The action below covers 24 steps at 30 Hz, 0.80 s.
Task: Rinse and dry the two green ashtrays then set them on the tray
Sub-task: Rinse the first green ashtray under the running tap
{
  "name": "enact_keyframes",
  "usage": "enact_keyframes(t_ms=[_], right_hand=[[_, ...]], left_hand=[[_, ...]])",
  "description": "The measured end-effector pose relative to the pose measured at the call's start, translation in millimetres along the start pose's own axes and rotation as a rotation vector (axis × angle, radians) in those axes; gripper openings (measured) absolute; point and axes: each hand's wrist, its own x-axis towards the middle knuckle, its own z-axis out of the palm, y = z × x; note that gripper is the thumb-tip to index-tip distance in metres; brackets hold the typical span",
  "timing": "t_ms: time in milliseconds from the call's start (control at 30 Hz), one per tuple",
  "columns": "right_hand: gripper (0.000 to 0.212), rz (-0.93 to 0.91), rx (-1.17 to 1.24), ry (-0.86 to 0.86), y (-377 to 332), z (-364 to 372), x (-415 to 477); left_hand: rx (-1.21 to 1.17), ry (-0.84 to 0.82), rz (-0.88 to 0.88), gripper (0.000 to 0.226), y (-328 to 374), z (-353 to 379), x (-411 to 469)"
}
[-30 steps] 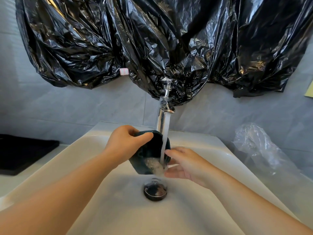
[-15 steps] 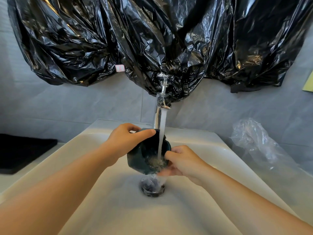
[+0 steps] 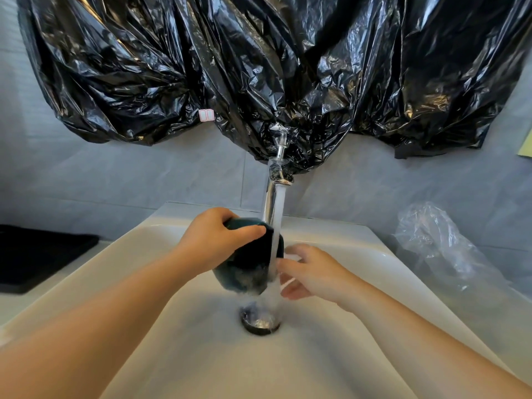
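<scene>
A dark green ashtray is tilted steeply under the running tap over the white sink. My left hand grips its upper rim, thumb on the near side. My right hand is just right of the ashtray in the water stream, fingers loosely spread and blurred; whether they touch it I cannot tell. Water pours down past the ashtray onto the drain. A second ashtray is not in view. The black tray lies on the counter at the left.
Crumpled black plastic bags hang on the wall above the tap. A clear plastic bag lies on the counter right of the sink. The wall is grey tile.
The ashtray has tipped steeper, spilling its water. My right hand has let go of its rim and moved slightly right, fingers spreading. The left hand keeps its grip.
</scene>
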Motion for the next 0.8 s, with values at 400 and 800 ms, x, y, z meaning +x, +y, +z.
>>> enact_keyframes(t_ms=[400,800], right_hand=[[0.022,-0.046,0.001,0.072,1.1,1.4,1.1],[0.034,0.172,0.238,-0.098,-3.7,-6.0,-4.3]], left_hand=[[-0.222,-0.181,-0.192,0.051,-0.1,0.7,2.7],[-0.101,-0.052,-0.09,0.043,1.0,2.4,0.8]])
